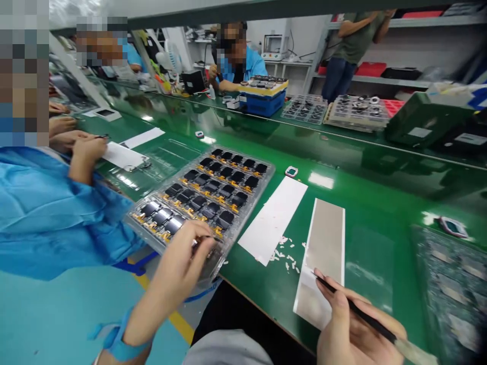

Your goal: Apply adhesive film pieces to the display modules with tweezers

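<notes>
My right hand grips black tweezers, their tips over the lower part of a long strip with a greyish face and white edges. My left hand is pinched at the near corner of a transparent plastic tray. Whatever lies between its fingers is mostly hidden. Rows of small dark square screens with orange flex tails fill much of the tray. Between tray and strip lies a white paper strip, with small white scraps scattered beside it.
A second tray of parts stands at the right, near a small watch-like case. Another small case lies beyond the paper. Left, a co-worker in a blue sleeve works close by. Blue bin and stacked trays stand behind.
</notes>
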`<state>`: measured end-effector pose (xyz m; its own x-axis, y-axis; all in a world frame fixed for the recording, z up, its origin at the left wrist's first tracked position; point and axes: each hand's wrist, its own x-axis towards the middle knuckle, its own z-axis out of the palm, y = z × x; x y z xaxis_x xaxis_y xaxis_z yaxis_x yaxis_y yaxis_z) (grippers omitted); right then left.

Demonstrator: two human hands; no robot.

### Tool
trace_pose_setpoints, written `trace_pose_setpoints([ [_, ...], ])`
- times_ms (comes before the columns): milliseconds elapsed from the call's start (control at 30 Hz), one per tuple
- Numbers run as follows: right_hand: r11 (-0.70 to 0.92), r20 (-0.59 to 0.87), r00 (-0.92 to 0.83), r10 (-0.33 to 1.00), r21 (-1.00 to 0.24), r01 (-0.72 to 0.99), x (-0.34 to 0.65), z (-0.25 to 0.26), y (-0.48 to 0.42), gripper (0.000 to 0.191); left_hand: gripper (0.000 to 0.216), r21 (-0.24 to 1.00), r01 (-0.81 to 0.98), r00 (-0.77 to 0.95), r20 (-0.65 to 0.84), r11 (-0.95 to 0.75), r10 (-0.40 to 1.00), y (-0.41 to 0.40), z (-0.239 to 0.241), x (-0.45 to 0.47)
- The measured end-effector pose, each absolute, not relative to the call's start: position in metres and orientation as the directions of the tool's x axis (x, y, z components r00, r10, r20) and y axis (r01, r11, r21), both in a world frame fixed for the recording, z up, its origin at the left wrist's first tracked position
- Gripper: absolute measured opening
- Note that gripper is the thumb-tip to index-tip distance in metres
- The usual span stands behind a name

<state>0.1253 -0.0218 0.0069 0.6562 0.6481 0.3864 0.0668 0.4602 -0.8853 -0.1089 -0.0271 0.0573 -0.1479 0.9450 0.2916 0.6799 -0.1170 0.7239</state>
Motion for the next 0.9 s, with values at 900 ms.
trace_pose_setpoints([
  [900,0.450,0.386,0.383,0.839,-0.888,-0.092,0.145,0.017,-0.011,0.006,0.050,0.390,0.914,0.011,0.250,-0.111,0.968,-0.019,0.102,-0.156],
])
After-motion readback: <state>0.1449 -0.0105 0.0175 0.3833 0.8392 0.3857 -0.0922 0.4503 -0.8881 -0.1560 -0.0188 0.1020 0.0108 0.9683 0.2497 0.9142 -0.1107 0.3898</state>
